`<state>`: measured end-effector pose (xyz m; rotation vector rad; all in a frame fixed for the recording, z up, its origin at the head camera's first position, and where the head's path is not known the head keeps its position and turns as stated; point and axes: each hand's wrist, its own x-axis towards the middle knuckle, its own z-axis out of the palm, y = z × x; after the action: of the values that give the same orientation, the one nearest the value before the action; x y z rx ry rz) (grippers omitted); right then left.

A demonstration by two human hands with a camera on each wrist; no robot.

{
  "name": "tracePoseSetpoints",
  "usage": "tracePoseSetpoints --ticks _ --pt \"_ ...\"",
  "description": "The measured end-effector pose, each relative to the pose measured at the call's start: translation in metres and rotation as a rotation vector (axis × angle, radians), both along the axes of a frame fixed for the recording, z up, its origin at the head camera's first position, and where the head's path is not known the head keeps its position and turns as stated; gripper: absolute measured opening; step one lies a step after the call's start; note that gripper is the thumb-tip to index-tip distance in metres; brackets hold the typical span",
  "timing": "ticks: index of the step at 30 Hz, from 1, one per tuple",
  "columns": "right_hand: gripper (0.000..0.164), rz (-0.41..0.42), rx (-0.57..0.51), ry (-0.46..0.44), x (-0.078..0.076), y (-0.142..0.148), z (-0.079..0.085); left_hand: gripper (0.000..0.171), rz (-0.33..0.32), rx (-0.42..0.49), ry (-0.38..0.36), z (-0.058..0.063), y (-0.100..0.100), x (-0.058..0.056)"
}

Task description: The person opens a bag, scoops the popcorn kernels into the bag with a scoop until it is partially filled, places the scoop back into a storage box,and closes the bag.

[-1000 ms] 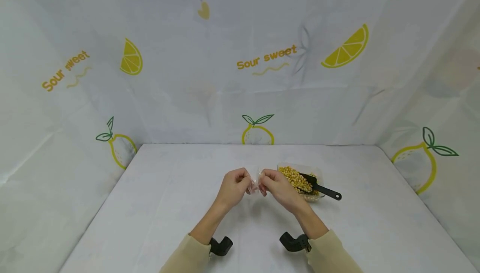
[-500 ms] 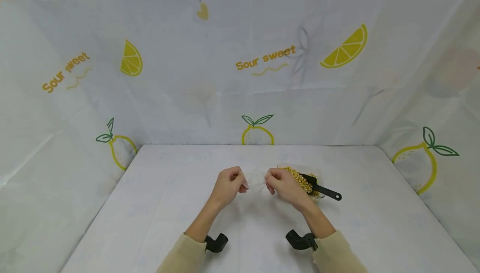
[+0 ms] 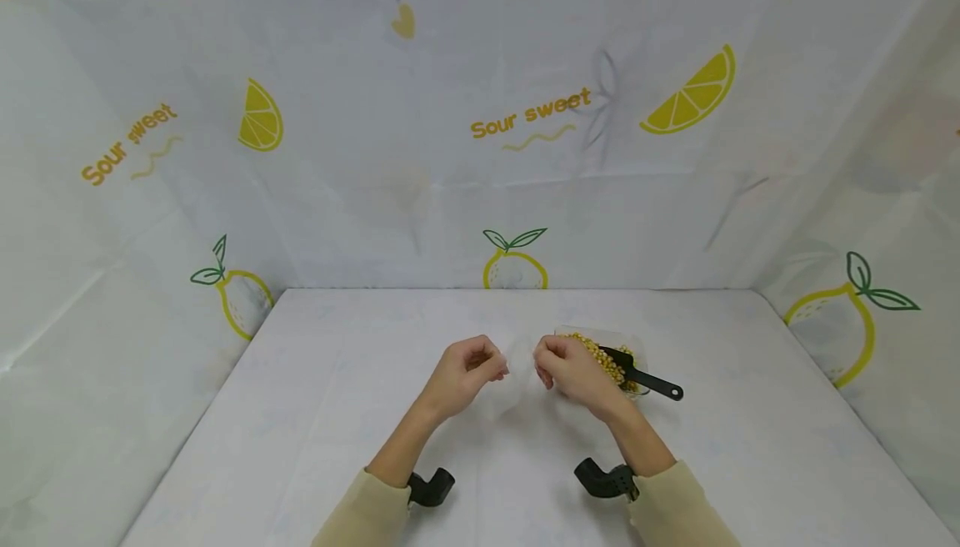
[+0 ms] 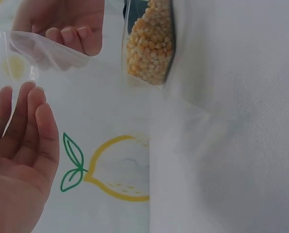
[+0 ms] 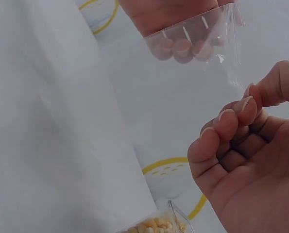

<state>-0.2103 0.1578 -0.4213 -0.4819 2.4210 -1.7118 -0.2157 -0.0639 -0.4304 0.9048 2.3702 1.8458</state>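
Observation:
A thin clear plastic bag (image 5: 210, 41) is spread between the two hands above the white table. My right hand (image 3: 577, 373) pinches one edge of it between thumb and index finger, the other fingers curled in. At the opposite edge, my left hand (image 3: 462, 373) holds the film near its fingertips; its thumb is mostly cut off in the left wrist view. Its other fingers (image 4: 28, 114) lie gently bent. Through the film the left hand's fingertips show in the right wrist view. The bag is almost invisible in the head view.
Just beyond the right hand stands a clear container of yellow corn kernels (image 4: 151, 46). A black scoop (image 3: 656, 384) rests in it, handle pointing right over the rim. White lemon-print sheeting (image 3: 375, 222) rises behind the white table (image 3: 337, 414).
From bunched up between close fingers, the bag has been spread out as the hands parted. The left hand has since come slightly back toward the right one. Container and scoop have stayed put.

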Motion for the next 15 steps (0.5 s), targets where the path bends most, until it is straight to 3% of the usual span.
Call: tracePoseSetpoints --ticks 4,6,9,12,15 --pt "0.028 0.006 -0.001 -0.006 0.001 0.001 0.003 0.007 0.011 -0.004 0.161 0.002 -0.001 0.000" --pt "0.029 0.015 -0.008 -0.008 0.000 0.001 0.003 0.016 0.014 -0.018 0.242 0.002 -0.002 0.001" --pt "0.031 0.036 -0.024 -0.010 -0.001 0.001 0.002 0.053 -0.005 -0.096 0.278 0.001 -0.002 0.004" --pt "0.033 0.067 -0.039 -0.014 -0.001 0.000 0.002 0.103 -0.053 -0.226 0.234 0.002 0.001 0.007" --pt "0.032 0.107 -0.061 -0.019 0.000 0.000 0.002 0.128 -0.086 -0.340 0.196 0.002 0.008 0.009"
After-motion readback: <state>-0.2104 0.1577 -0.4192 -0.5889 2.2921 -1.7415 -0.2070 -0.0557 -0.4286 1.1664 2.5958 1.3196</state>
